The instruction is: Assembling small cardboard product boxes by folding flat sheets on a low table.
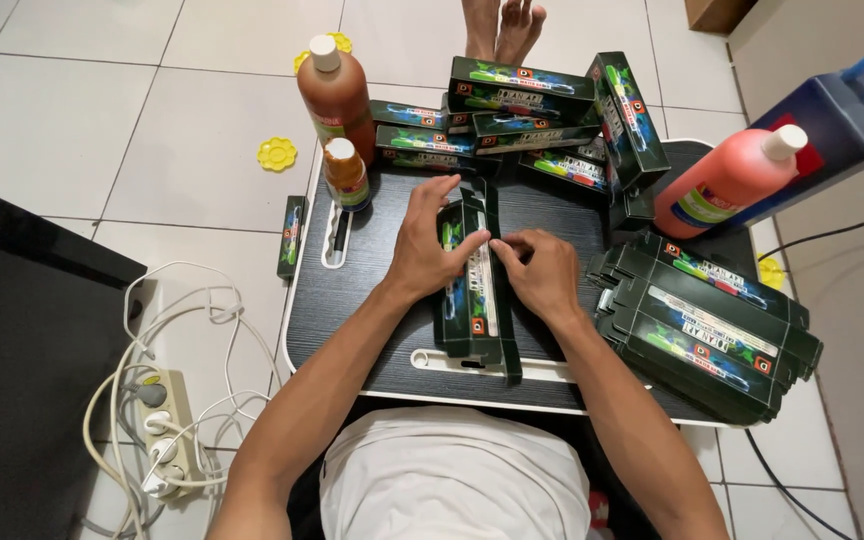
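Both hands, left (pixel 424 243) and right (pixel 542 272), pinch a long dark-green printed cardboard carton (pixel 472 290) on a black wood-grain lap table (pixel 352 300) over white floor tiles (pixel 102 110).

Head-worn view, steeply downward, close.

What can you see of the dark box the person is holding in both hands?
The box is a long, narrow carton of dark green printed cardboard with bright colour graphics and a pale strip along one face. It lies lengthwise on the black lap table, running away from the person, its far-end flap open and its near end reaching the table's front edge. The left hand grips its left side near the top; the right hand presses its right edge, fingers on the seam.
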